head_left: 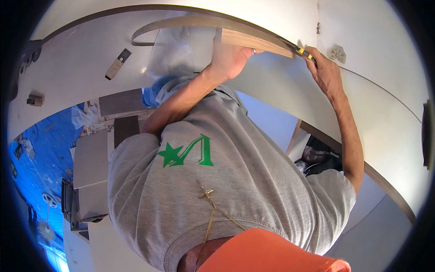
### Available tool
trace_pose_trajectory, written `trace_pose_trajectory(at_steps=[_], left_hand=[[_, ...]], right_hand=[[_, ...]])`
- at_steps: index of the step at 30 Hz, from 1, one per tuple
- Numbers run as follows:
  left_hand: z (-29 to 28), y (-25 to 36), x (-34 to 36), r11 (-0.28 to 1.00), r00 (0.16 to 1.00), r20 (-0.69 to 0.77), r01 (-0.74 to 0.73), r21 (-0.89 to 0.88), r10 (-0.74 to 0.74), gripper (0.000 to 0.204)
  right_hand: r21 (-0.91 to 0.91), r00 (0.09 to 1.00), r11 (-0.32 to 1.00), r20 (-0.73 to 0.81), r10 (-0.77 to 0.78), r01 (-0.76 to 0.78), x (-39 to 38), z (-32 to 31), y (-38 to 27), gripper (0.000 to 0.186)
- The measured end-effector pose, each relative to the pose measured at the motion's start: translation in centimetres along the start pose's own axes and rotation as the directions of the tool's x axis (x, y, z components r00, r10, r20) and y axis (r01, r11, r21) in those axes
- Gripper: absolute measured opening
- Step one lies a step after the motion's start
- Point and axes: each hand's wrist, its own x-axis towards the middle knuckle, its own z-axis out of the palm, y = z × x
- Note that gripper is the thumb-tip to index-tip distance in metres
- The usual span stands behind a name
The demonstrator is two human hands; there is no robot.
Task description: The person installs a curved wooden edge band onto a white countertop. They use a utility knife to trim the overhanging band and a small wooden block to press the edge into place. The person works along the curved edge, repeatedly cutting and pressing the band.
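My left hand [229, 63] grips a light wooden block [249, 41] at the top centre of the head view. Along the block runs a thin grey-brown strip [172, 21] that curves back in a loop at its left end. My right hand [324, 72] is closed on a yellow-and-black utility knife [306, 54], its front end at the strip near the block's right end. A crumpled translucent plastic sheet [167, 59] lies on the white surface left of my left hand. Whether the blade touches the strip I cannot tell.
A dark oblong tool [118, 64] and a small block [35, 99] lie on the white surface [81, 77]. A metal fitting [337, 53] is at right. Blue sheeting [38, 149] and stacked boards [90, 161] are lower left. A dark bag [319, 152] sits in an opening at lower right.
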Motion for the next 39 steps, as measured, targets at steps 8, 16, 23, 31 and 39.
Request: trace_pose_trajectory(at_steps=[8, 16, 23, 31, 39], left_hand=[[0.6, 0.3, -0.1, 1.000, 0.996, -0.079, 0.030, 0.007, -0.029, 0.042], [-1.3, 0.0, 0.2, 0.999, 0.996, 0.087, 0.005, 0.049, -0.009, 0.041], [-2.1, 0.1, 0.6, 0.995, 0.983, 0.174, 0.045, 0.089, -0.060, 0.073], [0.0, 0.4, 0.1, 1.000, 0.999, -0.030, 0.020, -0.006, -0.020, 0.042], [-0.8, 0.5, 0.1, 0.999, 1.000, 0.018, 0.011, 0.044, -0.012, 0.060]], right_hand=[[-0.012, 0.998, 0.999, 0.028, 0.047, -0.047, -0.6, 0.1, 1.0, 0.023], [0.008, 0.997, 0.997, 0.016, 0.079, -0.080, -1.5, 1.4, 1.7, 0.024], [-0.032, 0.998, 0.998, 0.025, 0.053, -0.052, -1.4, -0.8, 0.2, 0.022], [-0.005, 0.991, 0.996, -0.096, 0.088, -0.089, -2.6, -5.1, -4.3, 0.018], [-0.019, 0.983, 0.995, -0.157, -0.097, 0.095, 1.7, -3.9, -8.7, 0.019]])
